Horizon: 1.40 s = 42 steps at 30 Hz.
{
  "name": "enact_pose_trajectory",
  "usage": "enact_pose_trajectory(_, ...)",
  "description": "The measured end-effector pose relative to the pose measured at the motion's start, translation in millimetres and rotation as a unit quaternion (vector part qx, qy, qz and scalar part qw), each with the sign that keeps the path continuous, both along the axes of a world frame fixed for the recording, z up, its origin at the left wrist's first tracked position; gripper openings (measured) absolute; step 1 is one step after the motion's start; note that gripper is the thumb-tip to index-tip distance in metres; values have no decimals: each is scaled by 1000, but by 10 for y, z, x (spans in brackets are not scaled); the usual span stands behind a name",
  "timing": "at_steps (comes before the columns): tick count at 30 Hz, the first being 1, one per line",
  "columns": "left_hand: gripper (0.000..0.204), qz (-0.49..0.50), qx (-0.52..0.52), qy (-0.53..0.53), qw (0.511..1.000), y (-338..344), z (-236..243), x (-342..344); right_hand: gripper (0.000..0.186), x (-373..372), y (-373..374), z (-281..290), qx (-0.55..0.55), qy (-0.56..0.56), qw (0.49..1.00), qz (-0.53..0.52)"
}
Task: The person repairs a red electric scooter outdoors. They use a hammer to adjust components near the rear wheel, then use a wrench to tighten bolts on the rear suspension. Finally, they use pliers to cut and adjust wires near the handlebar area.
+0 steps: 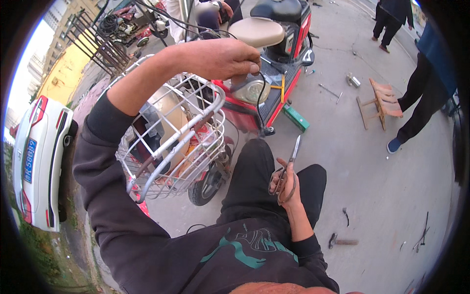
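Note:
My left hand (223,60) is raised over the front of a red electric scooter (289,88), its fingers pinched on a thin black cable (265,90). The cable hangs past the scooter's round headlight (250,91) to a small dark end piece (268,131). In front of my knees, my right hand (288,188) grips a pair of scissors (295,148) by the handles, with the blades pointing up and away from me. The blades look nearly together. Fingertips of my left hand hide the top of the cable.
A white wire basket (169,166) with things inside stands beside my left arm. A green box (296,119), a small wooden stool (384,100), a hammer (342,241) and a T-shaped tool (331,91) are on the ground. Other people stand at right and behind the scooter. A white car (44,161) is parked left.

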<state>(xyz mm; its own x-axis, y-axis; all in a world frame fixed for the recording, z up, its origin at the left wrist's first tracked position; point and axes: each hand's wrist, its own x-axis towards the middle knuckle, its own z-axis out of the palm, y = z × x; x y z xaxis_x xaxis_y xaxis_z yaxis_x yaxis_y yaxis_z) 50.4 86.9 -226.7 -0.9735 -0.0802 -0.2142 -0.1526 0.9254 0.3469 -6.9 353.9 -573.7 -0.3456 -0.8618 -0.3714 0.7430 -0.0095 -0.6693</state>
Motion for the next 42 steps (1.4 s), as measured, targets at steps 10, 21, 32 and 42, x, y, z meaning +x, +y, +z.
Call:
enact_pose_trajectory(10,26,40,38,-27,998,63,-20,-13,58,275,-64,980,-208,128,960,139)
enact_pose_trajectory(21,22,5,79,-19,997,72,-50,41,57,189,-823,1393,-265,125,956,24)
enact_pose_trajectory(32,14,-24,6,-21,999,228,-79,2,55,220,-868,1181,-265,86,960,-38)
enact_pose_trajectory(42,9,24,-1,-78,997,269,-98,94,42,157,-1231,1151,-357,76,921,-135)
